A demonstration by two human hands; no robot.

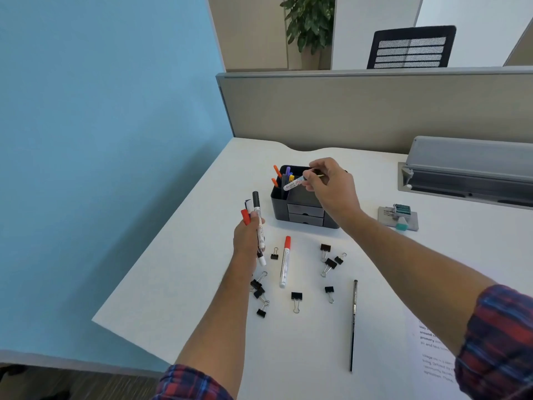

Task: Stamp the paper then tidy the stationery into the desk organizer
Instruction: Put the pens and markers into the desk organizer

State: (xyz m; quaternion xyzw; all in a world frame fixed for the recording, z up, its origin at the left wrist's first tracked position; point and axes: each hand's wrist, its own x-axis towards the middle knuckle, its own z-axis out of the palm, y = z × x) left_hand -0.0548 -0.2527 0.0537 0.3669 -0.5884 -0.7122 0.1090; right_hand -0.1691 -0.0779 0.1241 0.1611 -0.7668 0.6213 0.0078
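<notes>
Your right hand (331, 189) pinches a white marker (294, 184) by its upper end, tilted over the open top of the black desk organizer (300, 209) on the table (202, 284). It looks light, stiff and smooth, so hold near the end and let it slide in. Your left hand (248, 235) has its fingers curled round a bundle of markers (258, 223), just left of the organizer.

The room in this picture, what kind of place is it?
Most likely an office cubicle: a grey partition stands behind the white desk, a mesh chair shows beyond it, and an organizer holds pens.
</notes>
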